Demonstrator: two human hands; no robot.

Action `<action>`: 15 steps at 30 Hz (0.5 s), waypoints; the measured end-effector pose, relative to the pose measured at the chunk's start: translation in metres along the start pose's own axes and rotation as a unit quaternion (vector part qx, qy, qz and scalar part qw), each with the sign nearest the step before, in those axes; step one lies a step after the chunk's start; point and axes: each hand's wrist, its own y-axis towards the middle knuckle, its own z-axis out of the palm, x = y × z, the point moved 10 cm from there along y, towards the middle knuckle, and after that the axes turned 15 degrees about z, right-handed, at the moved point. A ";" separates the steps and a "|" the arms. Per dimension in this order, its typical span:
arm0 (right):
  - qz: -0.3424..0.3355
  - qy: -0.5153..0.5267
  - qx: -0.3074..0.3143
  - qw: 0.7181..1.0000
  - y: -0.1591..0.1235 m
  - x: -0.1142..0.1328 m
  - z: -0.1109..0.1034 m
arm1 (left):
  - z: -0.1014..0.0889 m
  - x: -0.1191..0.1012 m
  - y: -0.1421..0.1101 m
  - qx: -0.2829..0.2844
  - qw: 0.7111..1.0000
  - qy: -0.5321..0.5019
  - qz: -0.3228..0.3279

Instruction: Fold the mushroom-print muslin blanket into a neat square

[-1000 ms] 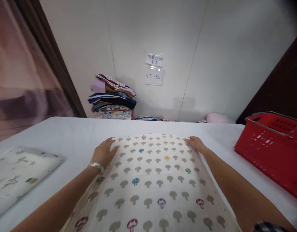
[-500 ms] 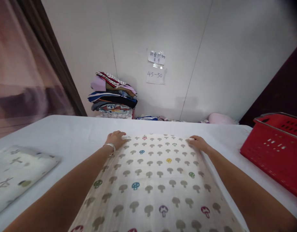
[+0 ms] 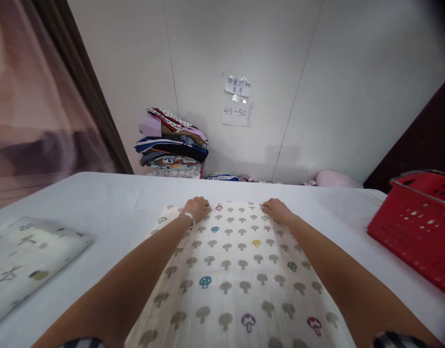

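A white cloth (image 3: pixel 236 270) printed with grey and a few coloured mushrooms lies spread before me on the white table (image 3: pixel 113 203). My left hand (image 3: pixel 198 208), with a bracelet at the wrist, is closed on the cloth's far edge, left of its middle. On the same edge, further right, my right hand (image 3: pixel 276 210) has its fingers curled in and closed on the fabric. Both hands hide the bits of edge under them. The cloth's near end runs out of view below.
To the left lies a folded white cloth (image 3: pixel 34 261) with a plant print. A red basket (image 3: pixel 418 232) with a metal handle stands on the right. Past the table's far edge are a stack of folded fabrics (image 3: pixel 173 145) and a pink bundle (image 3: pixel 334 179).
Both hands have moved inward along the cloth's far edge and are closer together. Some cloth now shows outside my left hand. The view has shifted slightly.
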 end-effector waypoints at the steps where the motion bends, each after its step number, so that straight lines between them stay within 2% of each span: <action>1: 0.001 0.000 -0.002 1.000 0.000 0.000 0.000 | -0.002 0.001 0.000 -0.008 1.000 -0.010 -0.005; 4: -0.004 0.007 -0.014 1.000 -0.004 0.001 -0.003 | -0.004 0.007 -0.003 -0.031 0.998 -0.046 -0.037; 8: -0.013 0.032 0.005 0.999 -0.011 0.004 -0.001 | -0.005 0.009 -0.007 -0.039 0.994 -0.073 -0.069; 10: 0.004 0.026 0.007 1.000 -0.008 0.002 -0.002 | -0.008 0.009 -0.007 -0.044 0.993 -0.072 -0.077; 15: 0.053 0.026 -0.040 0.997 0.009 0.001 -0.014 | -0.021 0.020 -0.001 -0.070 0.989 -0.036 -0.127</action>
